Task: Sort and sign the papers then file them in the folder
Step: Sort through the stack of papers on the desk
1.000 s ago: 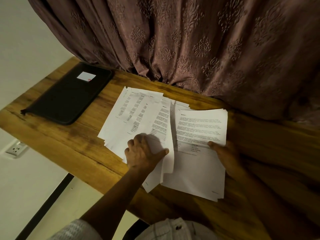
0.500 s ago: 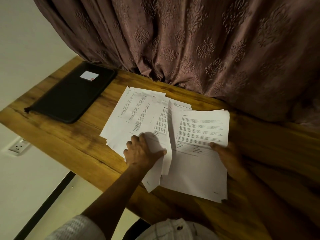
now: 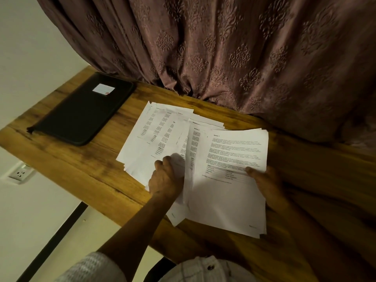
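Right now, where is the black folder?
In the head view, the black folder lies closed at the far-left corner of the table, left of the papers and not touching them.

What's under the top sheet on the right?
Under the top sheet, more sheets show only edges around it; their print is covered. The right hand pinches them.
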